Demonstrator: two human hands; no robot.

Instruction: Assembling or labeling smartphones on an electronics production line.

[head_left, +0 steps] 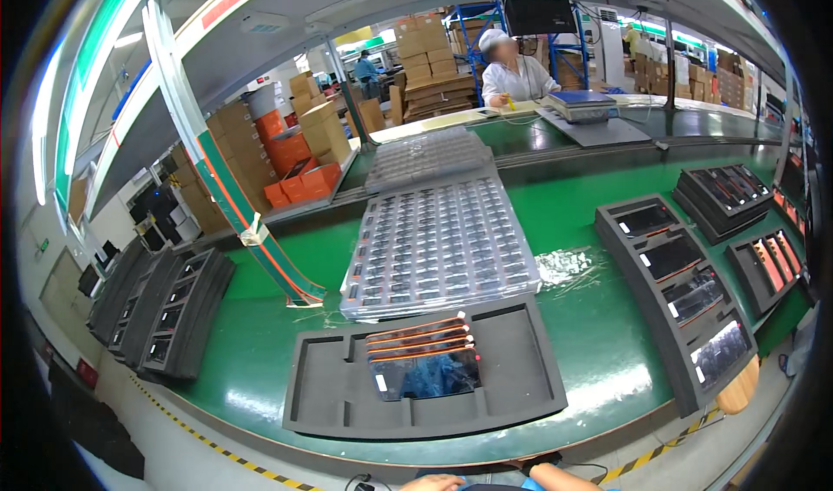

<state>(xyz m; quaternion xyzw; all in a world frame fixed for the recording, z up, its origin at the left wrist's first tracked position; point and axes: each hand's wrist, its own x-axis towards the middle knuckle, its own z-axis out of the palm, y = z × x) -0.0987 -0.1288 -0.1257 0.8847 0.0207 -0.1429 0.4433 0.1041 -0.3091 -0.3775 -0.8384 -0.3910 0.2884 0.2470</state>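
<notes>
My left hand [434, 484] shows only partly at the lower edge, low in front of my lap, its fingers mostly cut off. To its right is a bare part of my right arm or hand [562, 479], beside a dark band; no fingers can be made out. Both are below the bench edge, apart from the things on it. Nearest them lies a black foam tray [512, 404] with recesses. Several dark, glossy phone-like panels with orange edges [425, 376] lie overlapped in it. Behind it is a clear plastic tray [442, 239] filled with rows of small dark parts.
Foam trays with dark panels [668, 261] stand at the right, with more stacked behind [724, 198]. Further stacked foam trays [178, 317] are at the left. A green post [247, 231] rises from the bench [252, 361]. Across it sits a person in white [518, 79].
</notes>
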